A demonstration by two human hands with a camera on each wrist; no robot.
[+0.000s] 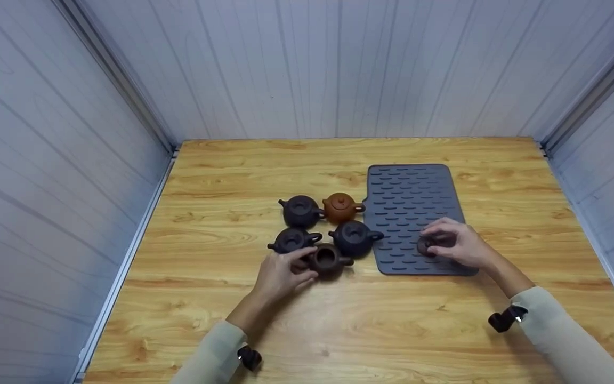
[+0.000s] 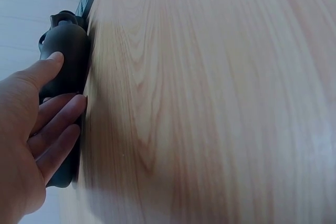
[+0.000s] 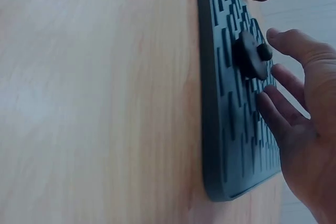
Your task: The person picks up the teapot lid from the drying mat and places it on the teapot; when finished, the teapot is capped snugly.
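Note:
A brown teapot (image 1: 327, 270) with its top uncovered stands on the wooden table, handle to the right. My left hand (image 1: 280, 274) holds it on its left side, thumb against the body (image 2: 73, 51) in the left wrist view. On the grey mat (image 1: 411, 213) lies a small dark lid (image 1: 425, 246) with a round knob. My right hand (image 1: 459, 245) is around this lid, and the right wrist view shows its fingers spread beside the knob, apparently apart from it.
Close behind the brown teapot are an orange-brown teapot (image 1: 340, 208) and three dark ones: one at back left (image 1: 300, 213), one at left (image 1: 290, 241), one at right (image 1: 355, 240), its handle over the mat's edge. Panelled walls (image 1: 307, 69) enclose the table.

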